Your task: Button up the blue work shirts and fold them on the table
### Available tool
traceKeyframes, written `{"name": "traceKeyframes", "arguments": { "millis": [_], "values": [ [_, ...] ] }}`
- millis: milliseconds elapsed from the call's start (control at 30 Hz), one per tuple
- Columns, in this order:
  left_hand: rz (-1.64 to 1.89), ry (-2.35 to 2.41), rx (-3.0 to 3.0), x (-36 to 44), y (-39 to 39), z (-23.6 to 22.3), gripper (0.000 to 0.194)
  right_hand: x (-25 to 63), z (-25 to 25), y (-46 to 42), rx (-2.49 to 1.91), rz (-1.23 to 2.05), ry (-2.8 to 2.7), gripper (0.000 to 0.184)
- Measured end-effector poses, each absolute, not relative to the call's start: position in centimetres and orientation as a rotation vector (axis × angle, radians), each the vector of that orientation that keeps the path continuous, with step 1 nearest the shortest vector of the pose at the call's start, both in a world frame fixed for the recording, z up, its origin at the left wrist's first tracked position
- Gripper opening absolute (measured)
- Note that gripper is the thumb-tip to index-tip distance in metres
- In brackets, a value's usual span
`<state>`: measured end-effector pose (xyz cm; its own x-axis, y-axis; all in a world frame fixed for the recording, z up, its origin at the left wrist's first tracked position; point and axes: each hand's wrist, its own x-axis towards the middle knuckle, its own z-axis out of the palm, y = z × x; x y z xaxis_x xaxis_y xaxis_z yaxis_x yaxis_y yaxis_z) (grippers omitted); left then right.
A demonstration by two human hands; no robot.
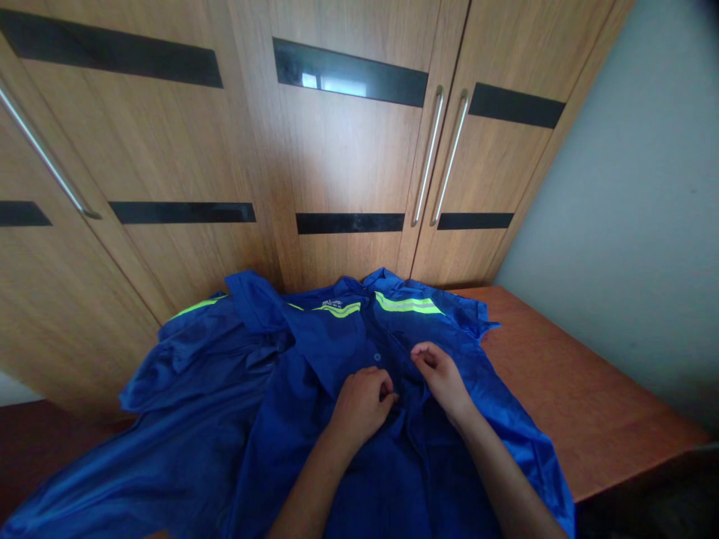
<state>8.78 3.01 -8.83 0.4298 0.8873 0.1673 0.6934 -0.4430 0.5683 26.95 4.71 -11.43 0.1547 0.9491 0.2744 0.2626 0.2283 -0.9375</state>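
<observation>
A blue work jacket (337, 464) lies spread out, front up, with its collar at the far end. Yellow-green reflective bands (409, 305) cross its chest, and a small round button (377, 357) shows on the front. My left hand (364, 404) is closed at the front opening, thumb and fingers curled together on the cloth. To its right, my right hand (441, 374) pinches at the other front edge, slightly farther away. The fabric right at the fingertips is partly hidden.
More blue cloth (168, 434) lies bunched at the left, with another reflective strip. Beneath is a reddish-brown wooden surface (562, 389). A wooden wardrobe (348, 157) with metal handles (430, 157) stands directly behind, and a pale wall (634, 224) rises at the right.
</observation>
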Motion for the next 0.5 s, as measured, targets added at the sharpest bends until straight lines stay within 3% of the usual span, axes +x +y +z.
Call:
{"name": "traceKeyframes", "arguments": {
  "millis": [200,333,500],
  "values": [
    [0.713,1.393,2.236,8.7,3.0,-8.4,0.004,27.2,-10.1,3.6,-1.388,0.582,-1.613,0.027],
    [0.911,1.486,2.105,8.6,3.2,-8.0,0.008,26.5,-9.2,3.3,-1.385,0.345,-1.756,0.014],
    [1.109,1.388,1.786,8.6,3.7,-8.1,0.01,25.5,-9.1,3.5,-1.37,0.148,-1.717,0.014]
  ]
}}
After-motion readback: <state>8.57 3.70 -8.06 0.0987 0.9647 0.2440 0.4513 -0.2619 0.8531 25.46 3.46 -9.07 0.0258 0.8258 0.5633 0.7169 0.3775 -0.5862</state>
